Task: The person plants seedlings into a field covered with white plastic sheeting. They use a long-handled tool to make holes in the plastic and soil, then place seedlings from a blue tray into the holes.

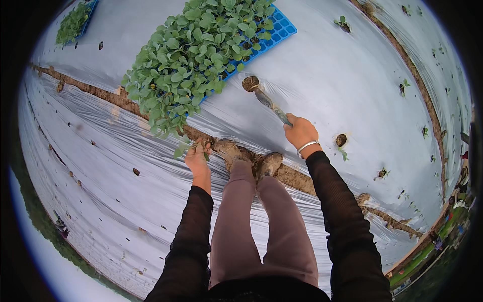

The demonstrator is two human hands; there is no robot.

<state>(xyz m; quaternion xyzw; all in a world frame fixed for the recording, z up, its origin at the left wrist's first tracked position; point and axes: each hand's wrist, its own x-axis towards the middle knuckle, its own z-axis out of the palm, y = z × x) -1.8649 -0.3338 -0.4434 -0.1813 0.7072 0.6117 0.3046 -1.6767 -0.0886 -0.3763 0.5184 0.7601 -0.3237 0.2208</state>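
My right hand (302, 133), with a silver bangle at the wrist, grips the handle of a small hand trowel (268, 102). The tool's tip reaches into a round soil-filled hole (250, 83) in the silver plastic mulch film (313, 68). Lower left, my left hand (197, 155) holds a leafy seedling (182, 148) between its fingers; its root end is partly hidden by them. Just beyond that hand lies a blue plug tray (283, 28), crowded with green seedlings (188, 56). Several cells at its right end hold no plants.
My muddy shoes (231, 150) stand in the soil furrow (296, 179) between film-covered beds. Another seedling tray (73, 23) lies far left. On the right, a hole (341, 140) has a seedling (343, 154) lying beside it. More planted seedlings (383, 173) dot that bed.
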